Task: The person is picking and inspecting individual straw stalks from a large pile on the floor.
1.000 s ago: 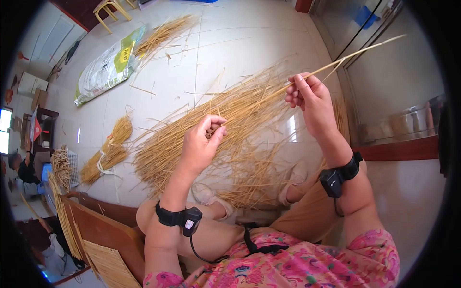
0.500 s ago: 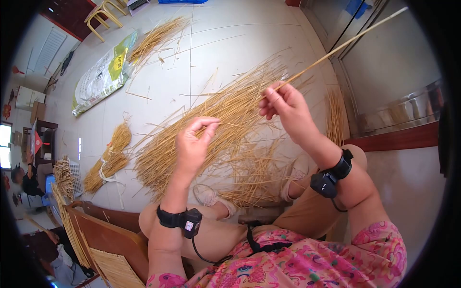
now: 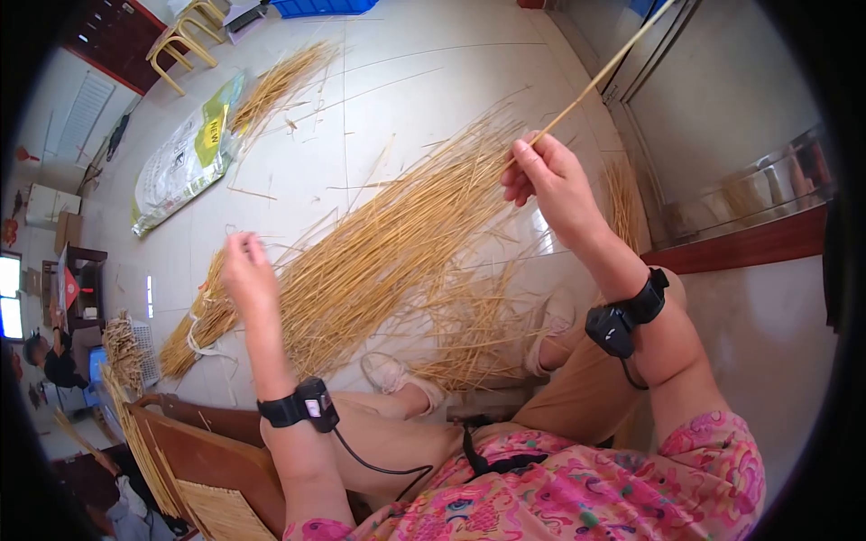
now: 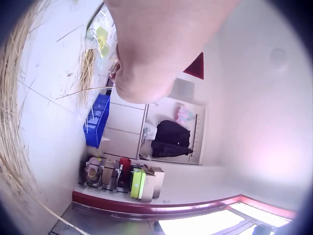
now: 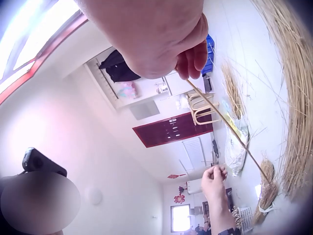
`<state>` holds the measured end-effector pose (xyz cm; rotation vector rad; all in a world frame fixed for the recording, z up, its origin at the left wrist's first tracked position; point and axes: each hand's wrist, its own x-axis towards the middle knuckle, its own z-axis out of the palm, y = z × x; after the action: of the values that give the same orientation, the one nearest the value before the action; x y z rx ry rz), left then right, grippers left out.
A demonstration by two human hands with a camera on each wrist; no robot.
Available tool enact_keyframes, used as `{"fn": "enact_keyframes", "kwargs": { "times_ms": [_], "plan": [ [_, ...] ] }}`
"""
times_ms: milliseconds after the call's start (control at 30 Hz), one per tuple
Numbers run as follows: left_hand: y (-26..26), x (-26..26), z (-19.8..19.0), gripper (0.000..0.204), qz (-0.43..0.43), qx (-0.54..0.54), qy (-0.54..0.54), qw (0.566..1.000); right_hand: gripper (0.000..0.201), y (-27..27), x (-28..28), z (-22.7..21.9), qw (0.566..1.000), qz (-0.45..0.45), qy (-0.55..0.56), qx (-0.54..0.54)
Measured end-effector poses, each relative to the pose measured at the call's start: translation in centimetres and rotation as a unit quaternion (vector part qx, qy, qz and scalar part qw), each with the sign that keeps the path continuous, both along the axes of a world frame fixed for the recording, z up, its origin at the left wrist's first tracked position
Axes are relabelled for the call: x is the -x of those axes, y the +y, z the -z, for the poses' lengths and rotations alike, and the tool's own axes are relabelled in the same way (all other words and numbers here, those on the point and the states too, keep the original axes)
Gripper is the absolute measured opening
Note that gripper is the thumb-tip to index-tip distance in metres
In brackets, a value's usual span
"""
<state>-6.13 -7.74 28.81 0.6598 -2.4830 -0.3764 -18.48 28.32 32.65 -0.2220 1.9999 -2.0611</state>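
My right hand (image 3: 553,185) pinches a long straw stalk (image 3: 603,74) between thumb and fingers. In the head view the stalk slants up and right; the right wrist view shows the stalk (image 5: 220,115) running from the fingertips toward the left hand's side. My left hand (image 3: 250,273), slightly blurred, is near the tied straw bundle (image 3: 206,311), fingers bent toward the thumb. From its fingers a thin straw strip (image 4: 84,91) trails in the left wrist view. A big loose heap of straw (image 3: 397,234) lies on the tiles between the hands.
A bag with straw at its mouth (image 3: 185,162) lies at the upper left. At the left stand a wooden chair (image 3: 203,442) and a white basket (image 3: 142,347) of short stalks. A glass door (image 3: 722,117) closes off the right. Loose straw (image 3: 469,338) lies around the feet.
My left hand has swept left from over the straw heap to near the tied bundle. My right hand first came left, then rose slightly; its stalk now points more steeply upward.
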Motion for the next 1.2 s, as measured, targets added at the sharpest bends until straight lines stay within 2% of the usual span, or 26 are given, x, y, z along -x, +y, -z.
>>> {"fn": "enact_keyframes", "kwargs": {
  "times_ms": [133,200,267,367,467,567,667,767,867,967,1033,1167,1200],
  "plan": [
    [6.5,0.9,0.6,0.025,0.126,-0.011,-0.061,0.990,0.022,-1.0,-1.2,0.3,0.998,-0.060,0.004,-0.009],
    [10.3,1.3,0.3,0.021,0.232,-0.170,-0.080,0.954,0.022,-1.5,-1.9,0.9,0.997,-0.079,-0.001,-0.003],
    [13.8,1.2,-0.8,0.017,0.335,-0.314,-0.038,0.887,0.022,-2.2,-2.6,1.3,0.996,-0.092,-0.006,-0.008],
    [15.9,0.8,-0.2,0.010,0.349,-0.420,-0.023,0.837,0.020,-2.9,-3.6,1.4,0.994,-0.106,0.014,-0.033],
    [16.2,1.0,0.5,0.006,0.300,-0.531,0.004,0.792,0.019,-3.2,-4.0,1.3,0.992,-0.112,0.029,-0.045],
    [15.7,0.9,-0.1,0.006,0.342,-0.460,-0.017,0.819,0.020,-3.3,-4.0,1.7,0.994,-0.100,0.028,-0.037],
    [15.6,1.0,1.0,0.005,0.345,-0.472,0.023,0.811,0.020,-3.1,-3.9,1.6,0.994,-0.097,0.016,-0.037],
    [16.3,1.2,-0.6,0.005,0.312,-0.517,0.026,0.797,0.021,-3.0,-3.6,1.6,0.995,-0.094,-0.006,-0.021],
    [15.8,1.4,-0.6,0.007,0.265,-0.568,0.055,0.777,0.021,-2.9,-3.4,1.8,0.998,-0.068,-0.008,-0.011],
    [14.6,1.3,-0.7,0.010,0.217,-0.635,0.076,0.737,0.021,-2.7,-2.7,1.8,0.998,-0.030,-0.050,0.011],
    [13.5,1.3,-0.9,0.010,0.183,-0.636,0.082,0.745,0.022,-2.2,-2.1,1.5,0.996,-0.005,-0.087,0.034],
    [9.6,1.2,-1.6,0.009,0.091,-0.598,0.095,0.790,0.023,-0.7,-0.6,0.8,0.998,0.066,-0.021,0.004],
    [8.6,1.0,-2.0,0.008,0.095,-0.599,0.075,0.792,0.023,-0.2,-0.2,0.6,0.997,0.070,-0.007,0.001]
  ]
}}
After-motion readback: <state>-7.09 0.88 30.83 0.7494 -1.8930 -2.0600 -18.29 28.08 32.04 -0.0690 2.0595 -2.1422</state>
